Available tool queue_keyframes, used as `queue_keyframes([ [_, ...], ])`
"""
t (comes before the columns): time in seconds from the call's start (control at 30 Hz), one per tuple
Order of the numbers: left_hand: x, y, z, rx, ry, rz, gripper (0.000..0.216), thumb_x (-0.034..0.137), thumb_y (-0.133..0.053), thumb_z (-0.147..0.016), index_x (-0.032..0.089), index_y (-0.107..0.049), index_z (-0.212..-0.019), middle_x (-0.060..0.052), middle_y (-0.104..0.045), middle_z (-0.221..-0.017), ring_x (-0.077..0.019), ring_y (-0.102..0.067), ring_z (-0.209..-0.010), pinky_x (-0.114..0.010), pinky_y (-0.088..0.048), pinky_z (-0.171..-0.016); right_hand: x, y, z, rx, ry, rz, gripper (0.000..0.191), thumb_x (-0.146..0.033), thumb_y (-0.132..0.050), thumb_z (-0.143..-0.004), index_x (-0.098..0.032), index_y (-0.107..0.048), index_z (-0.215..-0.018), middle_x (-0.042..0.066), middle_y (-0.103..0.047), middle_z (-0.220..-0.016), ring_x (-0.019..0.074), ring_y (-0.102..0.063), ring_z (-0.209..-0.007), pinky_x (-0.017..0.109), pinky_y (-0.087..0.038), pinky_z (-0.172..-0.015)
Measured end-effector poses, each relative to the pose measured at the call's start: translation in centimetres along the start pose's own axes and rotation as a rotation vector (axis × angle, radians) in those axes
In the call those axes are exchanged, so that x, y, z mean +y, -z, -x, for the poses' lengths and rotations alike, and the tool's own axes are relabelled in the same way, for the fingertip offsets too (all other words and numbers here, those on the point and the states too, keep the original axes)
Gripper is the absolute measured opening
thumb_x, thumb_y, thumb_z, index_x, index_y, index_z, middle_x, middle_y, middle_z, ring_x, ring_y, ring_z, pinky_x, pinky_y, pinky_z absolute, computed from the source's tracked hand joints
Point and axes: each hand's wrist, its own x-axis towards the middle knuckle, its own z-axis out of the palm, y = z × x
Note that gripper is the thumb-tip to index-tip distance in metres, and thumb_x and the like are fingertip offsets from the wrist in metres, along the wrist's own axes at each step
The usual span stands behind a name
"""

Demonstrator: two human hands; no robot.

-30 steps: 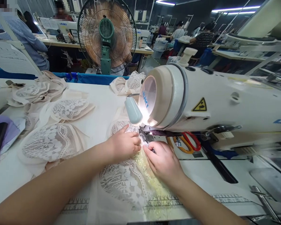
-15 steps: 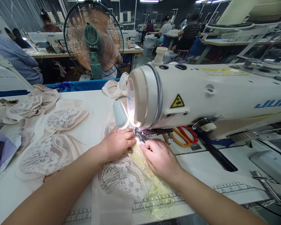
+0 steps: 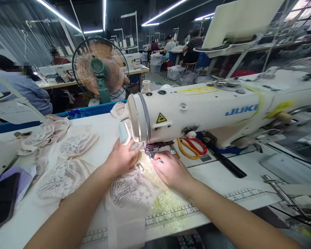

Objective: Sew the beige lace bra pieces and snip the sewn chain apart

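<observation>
One lace bra [image 3: 133,190], laid on the table [image 3: 102,122] between the forearms; upper part covered by the left hand [image 3: 121,157], spread flat. Right hand [image 3: 172,169] curled alongside; any grip cannot be told. Presser foot [image 3: 149,153] blurred by glare.

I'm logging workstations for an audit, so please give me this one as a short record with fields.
Machine: white sewing machine, marked JUKI
Left hand: palm down on pale lace fabric, near the machine's front end
Right hand: fingers curled near the same end; grip unclear
Under machine arm: orange handle, red handle
Left side: more lace pieces, dark phone
Background: fan, person in striped top
</observation>
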Motion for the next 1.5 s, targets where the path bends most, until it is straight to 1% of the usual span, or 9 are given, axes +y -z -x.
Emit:
queue_keyframes([
  [0.2, 2.7, 4.0, 0.8, -0.311, -0.149, 0.333, 0.014, 0.022, -0.058, -0.077, 0.018, -0.065, -0.088, -0.006, -0.064, -0.089, -0.0198, -0.057, -0.083, -0.029, -0.044, -0.072, -1.4, 3.1, 2.5, 0.014, -0.069, -0.195, 0.025, -0.016, -0.038, -0.088, -0.018, -0.057, -0.073, 0.005, -0.06, -0.081, 0.0179, -0.053, -0.079, 0.029, -0.043, -0.07],
  [0.37, 2.4, 1.9, 0.2, -0.323, 0.053, 0.676, 0.01, 0.017, -0.064, -0.063, 0.016, -0.056, -0.067, -0.001, -0.055, -0.068, -0.0168, -0.053, -0.068, -0.028, -0.042, -0.065, -3.8, 2.7, 6.4, -0.082, -0.315, -0.388, 0.025, -0.025, -0.039, -0.09, -0.02, -0.049, -0.067, 0.004, -0.056, -0.074, 0.0174, -0.052, -0.069, 0.029, -0.042, -0.061],
  [0.53, 0.4, 0.8, -0.7, -0.195, 0.164, 0.795, 0.017, 0.032, -0.043, -0.08, 0.018, -0.038, -0.071, 0.005, -0.041, -0.059, -0.009, -0.042, -0.051, -0.02, -0.035, -0.047, -5.9, 0.8, 6.2, -0.173, -0.313, -0.512, 0.04, -0.033, -0.046, -0.087, -0.022, -0.047, -0.126, 0.005, -0.06, -0.087, 0.0198, -0.055, -0.078, 0.031, -0.044, -0.068],
  [0.6, 0.2, 0.4, -0.8, -0.13, 0.229, 0.779, 0.015, 0.031, -0.038, -0.081, 0.02, -0.032, -0.072, 0.006, -0.035, -0.057, -0.0088, -0.038, -0.048, -0.02, -0.032, -0.045, -6.4, 0.7, 4.9, -0.19, -0.276, -0.556, 0.047, -0.035, -0.047, -0.086, -0.022, -0.044, -0.131, 0.006, -0.062, -0.087, 0.0202, -0.057, -0.077, 0.03, -0.044, -0.068],
  [0.7, 0.5, -0.9, -0.4, -0.042, 0.318, 0.7, 0.009, 0.026, -0.04, -0.079, 0.02, -0.034, -0.076, 0.005, -0.037, -0.06, -0.0112, -0.041, -0.054, -0.022, -0.034, -0.051, -6.2, 1.0, 3.2, -0.13, -0.35, -0.543, 0.029, -0.032, -0.04, -0.087, -0.019, -0.067, -0.092, 0.004, -0.063, -0.072, 0.0183, -0.056, -0.067, 0.027, -0.04, -0.059],
  [0.87, 2.0, -1.9, 0.9, -0.034, 0.396, 0.571, 0.026, 0.014, -0.046, -0.071, 0.021, -0.047, -0.096, -0.002, -0.051, -0.082, -0.0171, -0.049, -0.071, -0.027, -0.035, -0.063, -4.8, 1.5, 2.7, -0.185, -0.509, -0.43, 0.037, -0.033, -0.041, -0.085, -0.019, -0.051, -0.053, 0.0, -0.052, -0.052, 0.0148, -0.048, -0.054, 0.025, -0.031, -0.052],
  [1.13, 4.6, 1.0, 0.8, -0.398, 0.476, 0.307, 0.041, 0.04, -0.026, -0.09, 0.016, -0.056, -0.104, -0.009, -0.06, -0.081, -0.0234, -0.056, -0.069, -0.028, -0.035, -0.054, -4.9, 1.7, 3.6, -0.365, -0.574, -0.495, 0.028, -0.033, -0.044, -0.084, -0.02, -0.067, -0.073, 0.002, -0.066, -0.067, 0.0181, -0.057, -0.064, 0.027, -0.04, -0.059],
  [1.3, 4.5, 1.2, 0.6, -0.434, 0.182, 0.018, 0.044, 0.024, -0.04, -0.083, 0.028, -0.045, -0.127, -0.009, -0.055, -0.094, -0.0243, -0.058, -0.072, -0.027, -0.037, -0.054, -4.4, 1.7, 3.4, -0.435, -0.633, -0.442, 0.049, -0.035, -0.046, -0.083, -0.017, -0.05, -0.129, 0.01, -0.069, -0.1, 0.0233, -0.063, -0.078, 0.035, -0.045, -0.074],
  [1.5, 4.3, 0.0, 0.7, -0.291, 0.064, -0.094, 0.048, 0.017, -0.043, -0.08, 0.021, -0.047, -0.127, -0.01, -0.054, -0.088, -0.0247, -0.054, -0.074, -0.03, -0.038, -0.054, -4.4, 2.1, 3.0, -0.525, -0.603, -0.375, 0.056, -0.034, -0.045, -0.084, -0.011, -0.041, -0.135, 0.014, -0.07, -0.095, 0.0291, -0.063, -0.086, 0.038, -0.046, -0.073],
])
